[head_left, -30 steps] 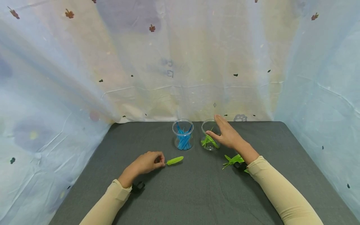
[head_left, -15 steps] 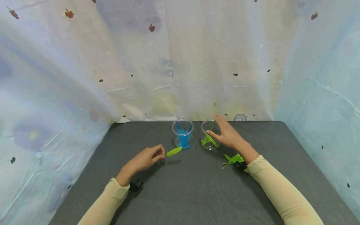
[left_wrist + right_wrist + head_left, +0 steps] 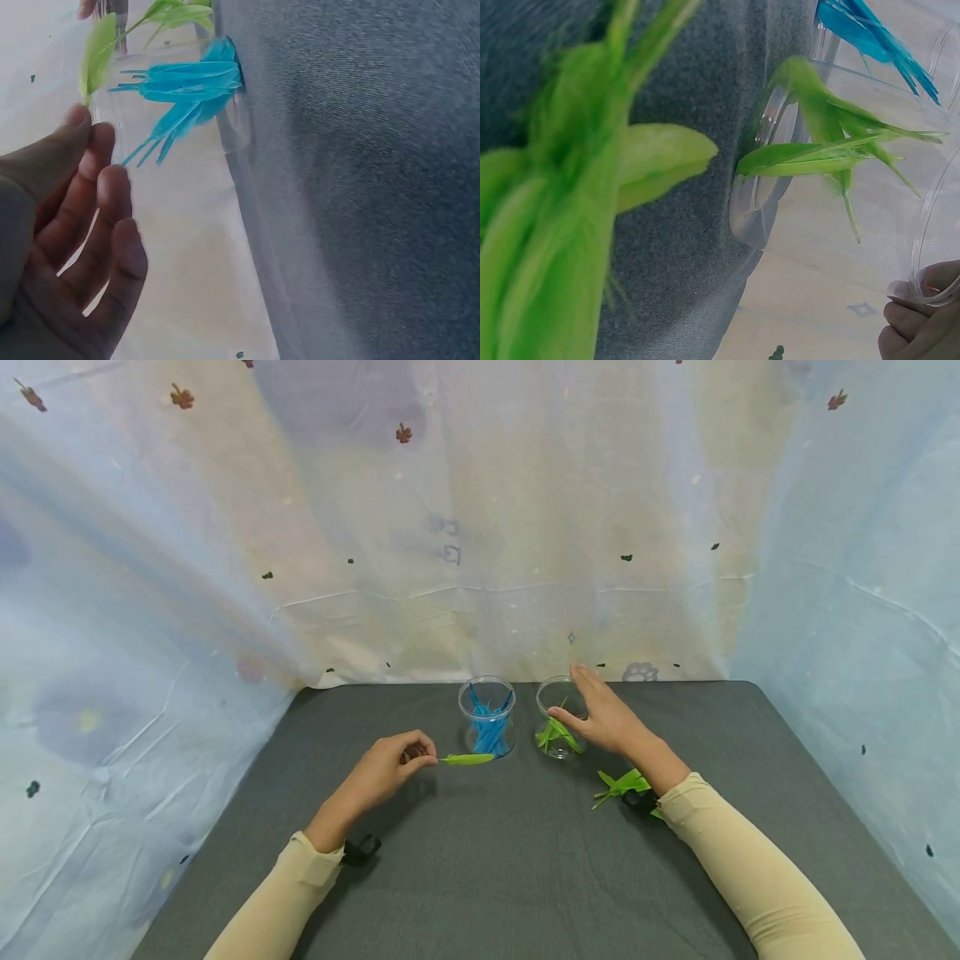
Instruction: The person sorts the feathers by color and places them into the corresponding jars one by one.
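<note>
In the head view my left hand (image 3: 385,767) pinches a light green feather (image 3: 471,759) by its quill, between thumb and fingertip. The left wrist view shows this feather (image 3: 98,56) pointing upward from the fingertips, the other fingers loosely bent. My right hand (image 3: 609,720) grips a clear jar (image 3: 541,708) at its rim, thumb on the near side and fingers toward the far side. Several green feathers (image 3: 557,737) lie inside that jar. Beside it on the left, a second clear jar (image 3: 463,713) holds several blue feathers (image 3: 491,735).
Loose green feathers (image 3: 619,783) lie on the dark grey table (image 3: 480,877) beneath my right wrist, partly hidden by a black strap (image 3: 640,801). A patterned curtain (image 3: 480,527) rises behind the table and along both sides.
My left hand has lifted the green feather off the table and moved it slightly forward, toward the blue feathers' jar. The right hand stays in place at the other jar.
</note>
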The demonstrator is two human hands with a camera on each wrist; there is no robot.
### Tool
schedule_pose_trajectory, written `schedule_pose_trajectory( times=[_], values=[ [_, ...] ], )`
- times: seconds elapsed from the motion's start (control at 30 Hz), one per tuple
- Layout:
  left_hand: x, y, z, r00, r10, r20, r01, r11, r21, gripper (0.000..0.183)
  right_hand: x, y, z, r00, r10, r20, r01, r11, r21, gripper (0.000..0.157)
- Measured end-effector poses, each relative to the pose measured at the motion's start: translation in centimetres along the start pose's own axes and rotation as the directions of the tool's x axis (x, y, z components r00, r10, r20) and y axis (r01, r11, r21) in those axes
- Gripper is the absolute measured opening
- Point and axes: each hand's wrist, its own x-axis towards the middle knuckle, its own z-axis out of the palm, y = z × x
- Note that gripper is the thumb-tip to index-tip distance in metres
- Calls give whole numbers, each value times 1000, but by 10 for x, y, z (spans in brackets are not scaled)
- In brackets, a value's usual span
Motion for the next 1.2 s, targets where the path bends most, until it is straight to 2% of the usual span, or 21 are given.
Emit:
schedule_pose_trajectory(
  times=[0.1, 0.23, 0.37, 0.63, 0.77, 0.9, 1.07, 1.2],
  values=[
    [1, 4, -2, 997, 7, -75, -8, 1000, -12, 13, 0, -1, 0, 1000, -1, 1, 1, 1000, -5, 105],
    [4, 10, -5, 984, 23, -177, -29, 999, -29, 12, 1, 0, 0, 1000, -3, -2, 2, 1000, -13, 105],
    [8, 13, -7, 970, 35, -241, -45, 998, -37, 11, 1, -1, 0, 1000, -1, -1, 1, 1000, -8, 105],
    [17, 18, -8, 955, 64, -289, -75, 997, -26, 9, 1, 1, 1, 1000, 0, -3, 0, 1000, -16, 105],
    [22, 22, -9, 951, 71, -303, -90, 995, -52, 13, 1, 0, 0, 1000, 3, -1, -3, 1000, -17, 105],
    [30, 27, -10, 943, 84, -323, -115, 990, -76, 17, 2, -1, 0, 1000, 4, -1, -4, 1000, -22, 105],
    [40, 35, -11, 927, 124, -353, -154, 987, -56, 13, 2, -1, 0, 1000, 9, 3, -9, 1000, -22, 106],
    [48, 43, -12, 921, 131, -367, -161, 985, -53, 11, 0, -3, -1, 1000, 15, 6, -15, 1000, -10, 105]
  ],
)
